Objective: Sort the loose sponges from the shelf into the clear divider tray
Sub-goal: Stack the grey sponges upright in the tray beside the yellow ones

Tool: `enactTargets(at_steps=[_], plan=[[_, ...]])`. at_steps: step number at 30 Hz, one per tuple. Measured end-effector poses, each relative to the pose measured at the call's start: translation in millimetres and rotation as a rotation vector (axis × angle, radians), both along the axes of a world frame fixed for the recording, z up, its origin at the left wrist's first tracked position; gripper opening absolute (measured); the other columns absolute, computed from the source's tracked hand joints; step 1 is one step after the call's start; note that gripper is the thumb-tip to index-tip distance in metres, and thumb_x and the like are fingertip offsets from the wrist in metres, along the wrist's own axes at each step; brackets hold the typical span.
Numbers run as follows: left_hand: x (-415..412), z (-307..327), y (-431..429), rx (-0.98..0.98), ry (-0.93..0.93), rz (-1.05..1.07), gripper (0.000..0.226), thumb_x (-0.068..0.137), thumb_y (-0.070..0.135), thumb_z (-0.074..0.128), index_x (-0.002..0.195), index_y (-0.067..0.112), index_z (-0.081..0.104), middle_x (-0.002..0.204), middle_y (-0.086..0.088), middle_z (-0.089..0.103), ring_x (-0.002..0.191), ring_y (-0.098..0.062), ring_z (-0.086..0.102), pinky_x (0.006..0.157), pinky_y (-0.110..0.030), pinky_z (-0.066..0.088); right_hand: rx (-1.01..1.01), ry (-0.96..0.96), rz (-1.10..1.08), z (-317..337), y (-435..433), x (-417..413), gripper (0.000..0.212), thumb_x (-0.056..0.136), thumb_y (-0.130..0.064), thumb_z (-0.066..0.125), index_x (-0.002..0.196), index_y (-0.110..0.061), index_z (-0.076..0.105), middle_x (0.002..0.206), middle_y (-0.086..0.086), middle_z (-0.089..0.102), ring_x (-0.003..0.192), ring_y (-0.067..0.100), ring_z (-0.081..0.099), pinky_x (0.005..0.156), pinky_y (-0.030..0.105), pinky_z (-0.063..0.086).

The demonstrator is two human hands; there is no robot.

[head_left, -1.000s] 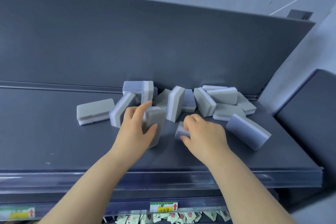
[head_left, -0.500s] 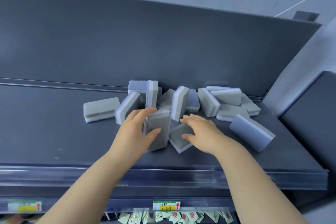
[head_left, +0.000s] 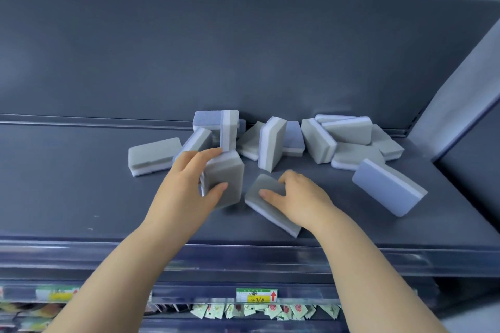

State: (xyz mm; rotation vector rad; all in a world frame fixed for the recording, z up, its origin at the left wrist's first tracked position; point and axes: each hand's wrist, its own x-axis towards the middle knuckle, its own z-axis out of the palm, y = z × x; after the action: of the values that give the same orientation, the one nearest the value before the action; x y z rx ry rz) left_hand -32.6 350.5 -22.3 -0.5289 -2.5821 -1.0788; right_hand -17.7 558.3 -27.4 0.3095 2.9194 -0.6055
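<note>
We log both hands at work on the dark blue-grey metal shelf (head_left: 81, 197). Left hand (head_left: 186, 186): fingers curled over the top edge of a rectangular grey-faced foam block with a pale backing layer, the upright sponge (head_left: 227, 178), and the thumb pressed on its grey face. The upright sponge stands on end on the shelf and fills the span between thumb and fingers. Right hand (head_left: 300, 197): fingers hooked over the far edge of a second grey-and-white foam block, the tilted sponge (head_left: 257, 188), with the thumb lying across its grey face. This block sits partly under the palm, near corner towards the shelf front; we cannot tell whether its far end is off the surface. The two held sponges are near each other but apart. Behind the hands, the loose pile (head_left: 319, 140) of like sponges leans by the dark back panel (head_left: 243, 48). One flat grey sponge (head_left: 154, 155) lies left of the left hand, and one blue-faced sponge (head_left: 387, 186) lies well right of the right hand.
</note>
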Motion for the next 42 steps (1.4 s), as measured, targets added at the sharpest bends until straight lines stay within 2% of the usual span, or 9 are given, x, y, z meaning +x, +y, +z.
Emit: enactTargets(at_steps=[3,8,11,15,21,25,30,35,42], plan=[[0.8,-0.4,-1.4,-0.019,-0.022,0.004,0.055,0.078,0.023,0.071,0.125,0.041,0.047,0.104,0.024,0.041,0.086,-0.002,0.053,0.075,-0.017,0.038,-0.099,0.169,-0.070,0.6,0.6,2.5,0.042,0.084,-0.059,0.050,0.103,-0.023,0.039,0.095,-0.008,0.054,0.087,0.018,0.055,0.068,0.033,0.044],[2.9,-3.3,-1.2,-0.023,-0.050,-0.003,0.055,0.078,0.025,0.071,0.124,0.044,0.047,0.108,0.029,0.043,0.089,-0.003,0.055,0.075,-0.010,0.037,-0.442,0.457,-0.088,-4.9,-5.5,6.3,0.063,0.077,-0.050,0.064,0.128,-0.039,0.030,0.113,-0.015,0.050,0.098,0.010,0.052,0.079,0.031,0.046],[3.1,-0.1,-9.0,0.001,-0.046,0.013,0.056,0.077,0.023,0.072,0.121,0.047,0.046,0.109,0.031,0.044,0.088,-0.002,0.056,0.076,-0.004,0.040,-0.564,0.547,-0.006,-9.5,-15.4,9.5,0.065,0.077,-0.042,0.067,0.130,-0.045,0.030,0.121,-0.019,0.046,0.105,0.003,0.048,0.087,0.028,0.046],[6.0,10.2,-32.4,0.006,-0.032,0.016,0.058,0.076,0.023,0.072,0.115,0.055,0.044,0.111,0.028,0.046,0.090,0.002,0.054,0.081,-0.014,0.048,-0.629,0.553,0.099,-9.7,-35.6,14.4,0.059,0.078,-0.034,0.069,0.125,-0.048,0.037,0.116,-0.028,0.047,0.100,-0.004,0.047,0.084,0.019,0.046],[25.1,24.4,-96.5,0.039,0.017,0.044,0.056,0.075,0.019,0.073,0.117,0.049,0.050,0.114,0.025,0.049,0.102,0.001,0.052,0.089,-0.012,0.044,-0.672,0.577,0.213,6.4,-87.3,19.7,0.055,0.075,-0.028,0.072,0.106,-0.058,0.037,0.109,-0.036,0.045,0.097,-0.006,0.048,0.079,0.003,0.038],[46.5,31.4,-163.7,0.000,0.058,0.062,0.059,0.075,0.028,0.075,0.123,0.046,0.046,0.114,0.027,0.048,0.105,0.003,0.050,0.088,-0.017,0.044,-0.699,0.548,0.286,17.8,-150.8,26.9,0.053,0.076,-0.023,0.072,0.105,-0.055,0.041,0.104,-0.029,0.052,0.098,-0.003,0.050,0.081,0.004,0.039],[89.6,29.2,-281.2,-0.050,0.149,0.169,0.061,0.069,0.010,0.079,0.117,0.039,0.055,0.114,0.026,0.051,0.101,0.015,0.046,0.082,0.000,0.033,-0.698,0.488,0.426,28.2,-274.2,50.2,0.053,0.078,-0.022,0.072,0.103,-0.057,0.041,0.105,-0.028,0.053,0.101,-0.006,0.051,0.081,0.004,0.039],[145.5,15.0,-412.2,-0.021,0.145,0.323,0.064,0.065,0.008,0.081,0.115,0.038,0.056,0.114,0.028,0.051,0.101,0.021,0.043,0.084,0.003,0.029,-0.634,0.443,0.562,23.0,-411.3,82.1,0.054,0.080,-0.028,0.069,0.102,-0.064,0.035,0.105,-0.031,0.049,0.102,-0.005,0.049,0.079,0.010,0.042],[181.0,10.1,-534.5,-0.004,0.123,0.432,0.064,0.065,0.007,0.080,0.114,0.038,0.054,0.111,0.026,0.053,0.097,0.011,0.047,0.081,0.001,0.034,-0.651,0.442,0.618,24.6,-527.3,97.8,0.048,0.079,-0.023,0.070,0.103,-0.054,0.043,0.107,-0.026,0.052,0.102,-0.002,0.051,0.081,0.012,0.045]])
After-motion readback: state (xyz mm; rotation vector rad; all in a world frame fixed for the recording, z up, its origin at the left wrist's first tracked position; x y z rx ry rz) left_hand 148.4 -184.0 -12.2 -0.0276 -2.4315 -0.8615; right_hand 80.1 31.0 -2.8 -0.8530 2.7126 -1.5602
